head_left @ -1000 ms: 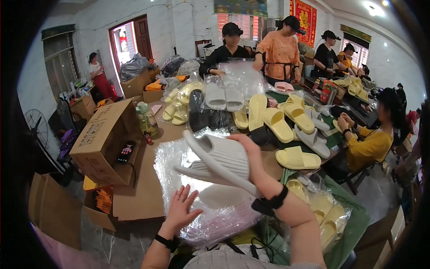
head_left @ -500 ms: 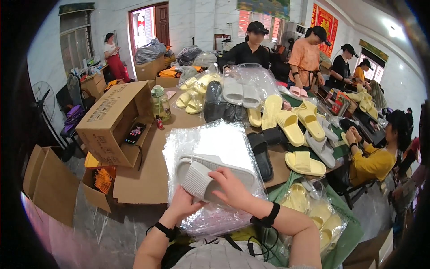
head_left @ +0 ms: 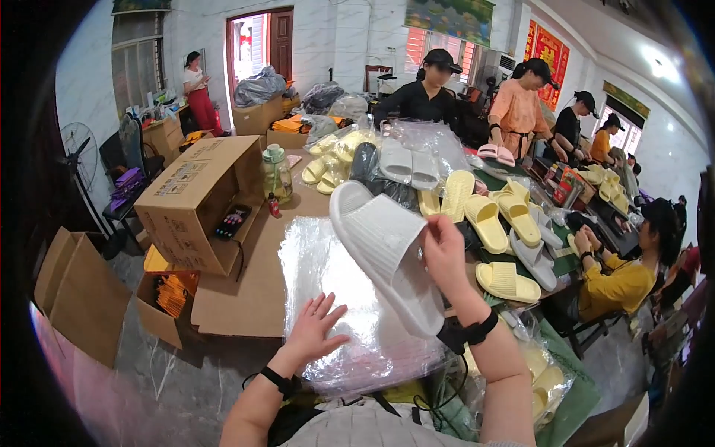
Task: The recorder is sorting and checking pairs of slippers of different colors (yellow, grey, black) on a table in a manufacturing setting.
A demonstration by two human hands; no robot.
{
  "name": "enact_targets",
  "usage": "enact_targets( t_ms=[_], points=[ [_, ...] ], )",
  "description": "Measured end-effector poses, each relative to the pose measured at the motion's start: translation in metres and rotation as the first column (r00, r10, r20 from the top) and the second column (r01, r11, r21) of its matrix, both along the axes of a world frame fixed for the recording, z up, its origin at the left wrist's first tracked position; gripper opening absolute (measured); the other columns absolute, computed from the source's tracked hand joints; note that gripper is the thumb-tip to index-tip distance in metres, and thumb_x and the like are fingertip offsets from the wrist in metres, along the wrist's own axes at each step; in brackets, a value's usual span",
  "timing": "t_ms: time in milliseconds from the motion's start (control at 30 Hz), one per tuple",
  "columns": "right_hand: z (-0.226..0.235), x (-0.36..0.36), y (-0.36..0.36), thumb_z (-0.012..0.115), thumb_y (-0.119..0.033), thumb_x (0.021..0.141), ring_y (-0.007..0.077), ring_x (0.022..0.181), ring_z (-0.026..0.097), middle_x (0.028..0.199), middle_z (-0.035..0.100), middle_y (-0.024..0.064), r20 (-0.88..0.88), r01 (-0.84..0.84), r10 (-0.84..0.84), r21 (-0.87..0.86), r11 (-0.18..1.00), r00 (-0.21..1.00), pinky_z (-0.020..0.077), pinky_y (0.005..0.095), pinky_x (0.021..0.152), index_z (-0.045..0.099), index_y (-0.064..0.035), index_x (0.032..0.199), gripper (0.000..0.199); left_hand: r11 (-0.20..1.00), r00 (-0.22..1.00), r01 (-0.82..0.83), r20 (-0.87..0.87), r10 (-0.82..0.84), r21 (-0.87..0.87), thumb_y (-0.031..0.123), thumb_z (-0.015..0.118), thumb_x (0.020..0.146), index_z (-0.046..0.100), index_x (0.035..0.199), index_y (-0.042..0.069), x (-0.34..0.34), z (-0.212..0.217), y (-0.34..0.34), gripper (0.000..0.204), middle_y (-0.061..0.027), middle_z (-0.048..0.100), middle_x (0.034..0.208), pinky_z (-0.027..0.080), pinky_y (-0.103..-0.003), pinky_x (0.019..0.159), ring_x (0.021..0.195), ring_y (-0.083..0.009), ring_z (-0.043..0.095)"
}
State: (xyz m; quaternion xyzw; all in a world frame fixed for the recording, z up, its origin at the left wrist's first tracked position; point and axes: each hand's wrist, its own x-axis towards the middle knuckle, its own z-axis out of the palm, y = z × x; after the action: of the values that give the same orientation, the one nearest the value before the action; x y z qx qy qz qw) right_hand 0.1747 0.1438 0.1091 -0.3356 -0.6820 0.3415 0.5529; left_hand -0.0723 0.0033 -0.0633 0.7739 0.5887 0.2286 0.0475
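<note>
Raised above the stack of clear plastic bags (head_left: 309, 257), a light grey slide slipper (head_left: 378, 229) with a ribbed strap hangs tilted in my right hand (head_left: 447, 257). My right fingers pinch the strap's edge on its right side. My left hand (head_left: 316, 331) hovers over the shiny bags with its fingers spread and nothing in it. Yellow slippers (head_left: 506, 283) and a grey slipper (head_left: 532, 261) lie to the right of the bags. Behind the raised slipper sits a pair of grey slippers (head_left: 410, 164) on plastic wrapping.
An open cardboard box (head_left: 190, 201) stands on its side at the left, beside a green-lidded bottle (head_left: 277, 175) and a small red bottle (head_left: 273, 205). Bagged yellow slippers (head_left: 547, 380) lie near my right forearm. A person in yellow (head_left: 614, 276) sits at the right; others stand across the table.
My right hand has lifted the grey slipper off the bags and swung it up and to the right. My left hand has let go of it and opened.
</note>
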Motion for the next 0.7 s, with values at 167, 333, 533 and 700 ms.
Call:
enact_targets(
  t_ms=[167,333,533,700],
  points=[
    [0.002,-0.022,0.003,0.062,-0.009,0.097,0.0083,0.071,0.054,0.079,0.061,0.0027,0.022,-0.018,0.016,0.058,0.998,1.000,0.0447,0.0257,0.063,0.060,0.0003,0.099,0.009,1.000,1.000,-0.006,-0.020,0.006,-0.007,0.058,0.062,0.087,0.051,0.145,0.018,-0.005,-0.008,0.003,0.071,-0.0198,0.035,0.157,0.016,-0.049,0.122,0.148,-0.0389,0.027],
    [-0.044,-0.060,0.001,0.060,-0.011,0.096,0.0099,0.055,0.055,0.072,0.059,0.0041,0.012,-0.112,0.116,-0.176,0.978,0.993,0.0444,0.0281,0.048,0.057,0.0008,0.101,0.013,1.000,0.999,-0.004,-0.033,0.004,-0.004,0.058,0.061,0.087,0.054,0.142,0.015,-0.005,-0.008,0.006,0.071,-0.0200,0.035,0.157,0.016,-0.049,0.122,0.147,-0.0386,0.027],
    [-0.122,-0.103,0.021,0.060,-0.009,0.093,0.0297,0.075,0.067,0.085,0.066,0.0169,0.125,0.020,-0.011,-0.069,0.997,0.992,0.0532,0.0394,0.069,0.056,0.0002,0.105,0.016,0.999,0.998,0.051,0.025,-0.051,0.006,0.057,0.061,0.086,0.061,0.133,0.008,-0.003,-0.004,0.008,0.067,-0.0211,0.046,0.148,0.014,-0.050,0.123,0.143,-0.0403,0.032],
    [-0.126,-0.112,0.020,0.061,-0.009,0.088,0.0374,0.085,0.064,0.089,0.065,0.0207,0.144,-0.006,0.018,-0.082,0.997,0.989,0.0512,0.0423,0.076,0.059,-0.0003,0.100,0.015,0.998,0.998,0.061,0.023,-0.061,0.036,0.055,0.063,0.085,0.064,0.128,0.008,-0.001,0.001,0.006,0.063,-0.0190,0.053,0.142,0.015,-0.051,0.121,0.141,-0.0386,0.035]
  ],
)
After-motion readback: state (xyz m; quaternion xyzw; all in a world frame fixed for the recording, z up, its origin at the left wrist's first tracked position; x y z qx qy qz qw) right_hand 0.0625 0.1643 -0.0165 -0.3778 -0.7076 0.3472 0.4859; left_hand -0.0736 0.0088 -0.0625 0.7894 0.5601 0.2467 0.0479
